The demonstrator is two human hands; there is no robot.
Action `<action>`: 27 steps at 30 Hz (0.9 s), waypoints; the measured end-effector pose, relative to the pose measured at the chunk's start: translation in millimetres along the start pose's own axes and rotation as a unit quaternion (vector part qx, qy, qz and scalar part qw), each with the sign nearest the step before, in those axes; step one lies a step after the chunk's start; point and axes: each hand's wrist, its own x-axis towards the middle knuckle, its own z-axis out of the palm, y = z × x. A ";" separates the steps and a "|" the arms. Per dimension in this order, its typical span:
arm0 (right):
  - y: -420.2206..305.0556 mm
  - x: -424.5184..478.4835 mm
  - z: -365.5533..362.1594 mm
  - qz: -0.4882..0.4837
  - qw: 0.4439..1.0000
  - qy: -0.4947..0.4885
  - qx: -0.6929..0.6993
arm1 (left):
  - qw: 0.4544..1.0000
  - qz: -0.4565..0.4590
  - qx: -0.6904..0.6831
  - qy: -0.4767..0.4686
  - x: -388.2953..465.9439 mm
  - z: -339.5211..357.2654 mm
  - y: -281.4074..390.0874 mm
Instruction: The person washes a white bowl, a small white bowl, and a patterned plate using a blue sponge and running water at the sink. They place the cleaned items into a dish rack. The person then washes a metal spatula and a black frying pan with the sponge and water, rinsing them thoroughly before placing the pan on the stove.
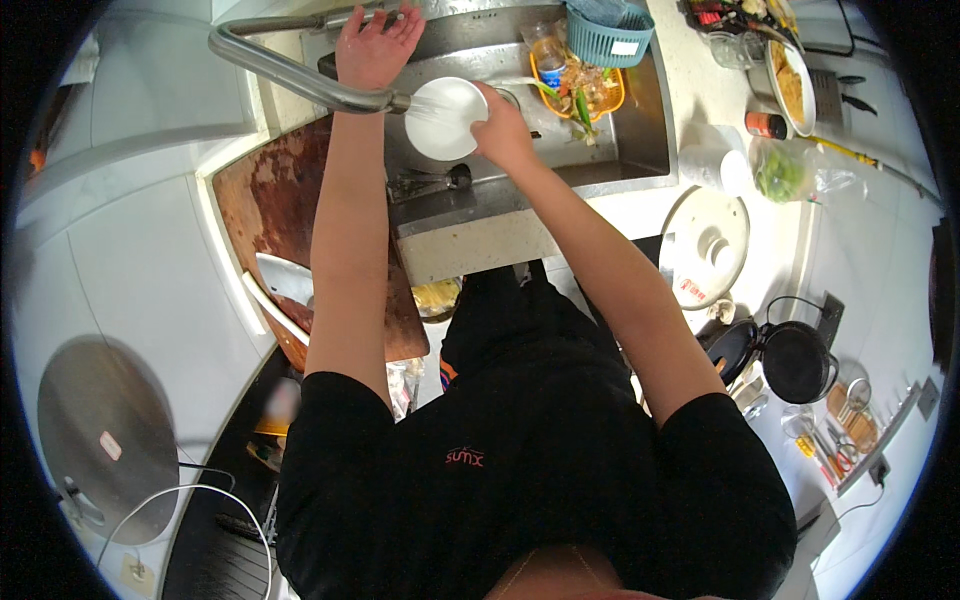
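My right hand [504, 124] grips the rim of a white bowl [444, 131] over the steel sink [637, 142]. Water streams into the bowl from the spout of a metal faucet [300, 67]. My left hand [379, 49] is raised beyond the spout, beside the faucet's base, its fingers apart and nothing held. Whether its fingertips touch the faucet lever is unclear. In the sink's far right corner, an orange basket [619, 94] holds food scraps, green onion pieces and a plastic bottle [551, 64]. A blue-green plastic basket [609, 37] sits against it.
Left of the sink, a wooden cutting board [277, 187] carries a cleaver [285, 277] partly behind my left forearm. A dark-handled utensil [457, 177] lies in the sink's near part. On the right counter are a pot lid [709, 247], a white container [712, 161] and bagged greens [780, 172].
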 end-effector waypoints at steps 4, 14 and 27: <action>-28.9 -5.7 7.7 0.131 0.945 -0.120 0.274 | 0.967 -0.127 -0.169 -0.144 -7.8 -34.8 66.0; -45.0 -31.5 -72.9 -0.385 0.890 0.175 -0.170 | 1.000 -0.022 0.000 0.018 -57.2 -34.0 29.8; 99.6 -93.5 -166.7 0.213 0.853 0.227 0.420 | 0.208 0.011 0.966 -0.150 -184.0 10.8 -113.6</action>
